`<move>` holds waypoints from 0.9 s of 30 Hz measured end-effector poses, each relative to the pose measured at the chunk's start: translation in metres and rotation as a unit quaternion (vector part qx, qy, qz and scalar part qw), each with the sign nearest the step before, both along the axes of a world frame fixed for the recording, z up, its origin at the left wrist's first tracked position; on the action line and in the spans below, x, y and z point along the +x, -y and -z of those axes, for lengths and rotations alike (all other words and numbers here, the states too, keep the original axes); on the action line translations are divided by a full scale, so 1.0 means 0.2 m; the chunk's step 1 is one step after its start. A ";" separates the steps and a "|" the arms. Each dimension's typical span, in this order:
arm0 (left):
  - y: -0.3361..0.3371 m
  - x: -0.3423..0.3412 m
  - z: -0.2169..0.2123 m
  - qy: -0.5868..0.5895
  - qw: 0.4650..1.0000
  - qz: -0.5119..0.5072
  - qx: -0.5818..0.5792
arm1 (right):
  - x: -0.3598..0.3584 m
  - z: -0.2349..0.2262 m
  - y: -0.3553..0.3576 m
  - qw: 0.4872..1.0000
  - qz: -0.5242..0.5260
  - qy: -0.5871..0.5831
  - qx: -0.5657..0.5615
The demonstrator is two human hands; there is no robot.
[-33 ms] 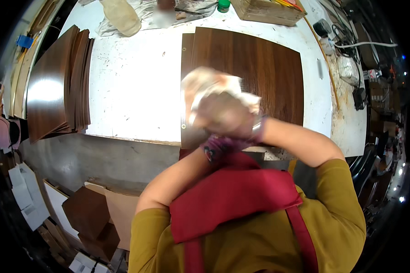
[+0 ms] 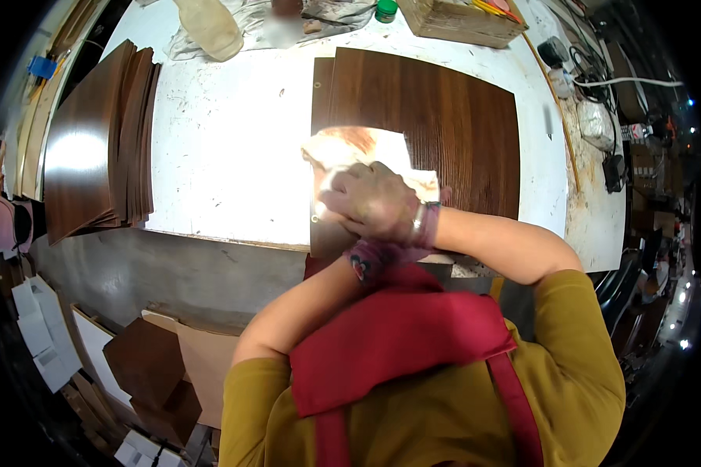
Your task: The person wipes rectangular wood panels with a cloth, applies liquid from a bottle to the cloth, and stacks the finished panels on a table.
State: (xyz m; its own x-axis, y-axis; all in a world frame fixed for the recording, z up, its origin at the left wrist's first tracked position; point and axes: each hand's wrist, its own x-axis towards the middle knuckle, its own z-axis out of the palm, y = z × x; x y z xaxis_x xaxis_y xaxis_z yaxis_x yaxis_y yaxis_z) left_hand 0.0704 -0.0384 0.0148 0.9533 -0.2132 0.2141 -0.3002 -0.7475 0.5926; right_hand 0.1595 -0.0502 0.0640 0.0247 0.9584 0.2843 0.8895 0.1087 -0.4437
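Note:
A dark brown wood-grain panel (image 2: 444,117) lies flat on the white worktable (image 2: 226,156). On the panel's near left part sits a pale cloth with brown stains (image 2: 354,148). My right hand (image 2: 370,204), with bangles at the wrist, is curled down on the cloth. My left hand (image 2: 341,227) is mostly covered by the right one and presses the same cloth. A purple band shows at its wrist. Both forearms cross in front of my red apron.
A stack of dark panels (image 2: 93,140) leans at the table's left. At the far edge are a plastic bottle (image 2: 210,27), a green cap (image 2: 385,9) and a wooden box (image 2: 459,19). Cables and adapters (image 2: 592,117) lie at the right. Boards (image 2: 156,366) are stored below.

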 end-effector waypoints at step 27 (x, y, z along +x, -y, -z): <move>-0.01 0.03 0.04 0.053 0.998 -0.018 -0.032 | 0.44 0.01 -0.56 0.935 0.304 0.052 -0.176</move>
State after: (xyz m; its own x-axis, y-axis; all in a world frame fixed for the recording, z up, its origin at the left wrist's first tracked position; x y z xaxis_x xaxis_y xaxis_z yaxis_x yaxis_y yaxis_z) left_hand 0.0769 -0.0370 0.0078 0.9311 -0.1628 0.3265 -0.3383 -0.7204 0.6054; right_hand 0.2477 0.0618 0.0625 0.5850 0.8109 -0.0142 0.7800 -0.5674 -0.2638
